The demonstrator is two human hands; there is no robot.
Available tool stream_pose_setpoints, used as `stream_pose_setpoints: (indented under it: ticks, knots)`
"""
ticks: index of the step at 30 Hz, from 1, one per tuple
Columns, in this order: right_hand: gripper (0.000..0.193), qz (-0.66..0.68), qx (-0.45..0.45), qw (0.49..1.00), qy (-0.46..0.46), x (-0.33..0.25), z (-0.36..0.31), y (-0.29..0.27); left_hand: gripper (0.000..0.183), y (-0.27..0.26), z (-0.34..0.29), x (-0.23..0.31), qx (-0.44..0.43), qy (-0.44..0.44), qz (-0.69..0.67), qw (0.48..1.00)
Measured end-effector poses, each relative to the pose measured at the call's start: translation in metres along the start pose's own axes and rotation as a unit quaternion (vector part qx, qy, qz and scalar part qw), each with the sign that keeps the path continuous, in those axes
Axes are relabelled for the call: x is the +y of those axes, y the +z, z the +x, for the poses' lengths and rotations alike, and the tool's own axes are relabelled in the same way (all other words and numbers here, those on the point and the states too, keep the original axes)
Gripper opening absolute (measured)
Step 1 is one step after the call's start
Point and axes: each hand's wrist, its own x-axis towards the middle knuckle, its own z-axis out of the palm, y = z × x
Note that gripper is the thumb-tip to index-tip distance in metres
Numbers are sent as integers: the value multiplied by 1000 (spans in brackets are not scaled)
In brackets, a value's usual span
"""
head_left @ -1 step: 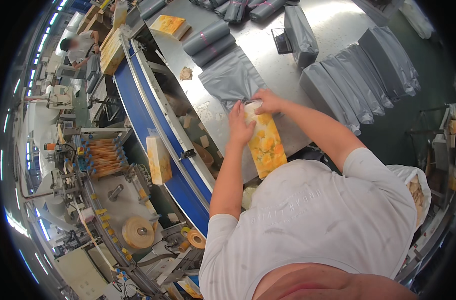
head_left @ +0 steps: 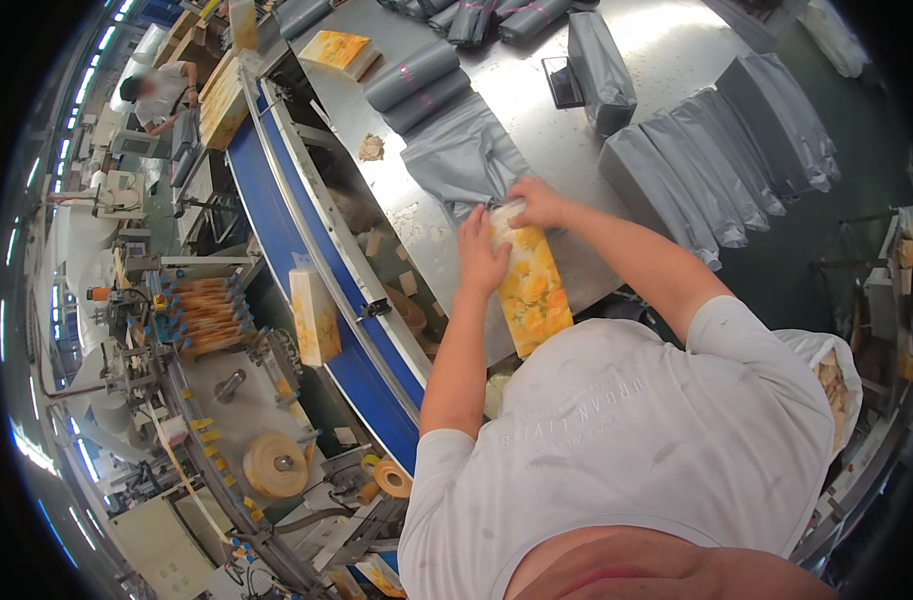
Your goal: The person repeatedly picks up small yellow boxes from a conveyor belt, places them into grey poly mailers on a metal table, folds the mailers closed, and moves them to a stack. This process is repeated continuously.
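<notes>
A long pack with a yellow and orange flower print (head_left: 533,295) lies lengthwise between my body and a grey plastic bag (head_left: 462,155) on the metal table. Its far end meets the bag's gathered mouth. My left hand (head_left: 483,256) is at the left of that end, fingertips on the bag's edge and thumb by the pack's side. From the right, my right hand (head_left: 541,204) grips the bag's edge over the pack's end, its fingers bent. Fingertips of both hands are partly hidden in the folds.
Grey rolls (head_left: 414,85) lie beyond the bag. Filled grey bags (head_left: 667,185) stand at right, near a dark flat device (head_left: 563,82). On the left runs a blue conveyor (head_left: 277,195) with a flowered pack (head_left: 315,315) beside its rail. Another person (head_left: 167,95) works far left.
The grey bag has become more creased, and its left edge has shifted slightly right. Both hands stay almost in place at its mouth.
</notes>
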Motion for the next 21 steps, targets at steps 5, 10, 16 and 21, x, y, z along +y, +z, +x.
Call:
stream_pose_setpoints:
  ticks: [5, 10, 16, 21]
  knots:
    - [33, 82, 127, 988, -13, 16, -53, 21, 53, 11, -34, 2, 41, 80, 94, 992]
    - [39, 279, 190, 941, 27, 25, -89, 34, 37, 12, -39, -17, 178, -126, -153, 964]
    - [20, -174, 117, 978, 9, 37, -37, 14, 20, 19, 15, -69, -17, -159, 79, 984]
    - [19, -210, 83, 972, -70, 50, -77, 25, 35, 29, -10, -61, -110, -207, -12, 972]
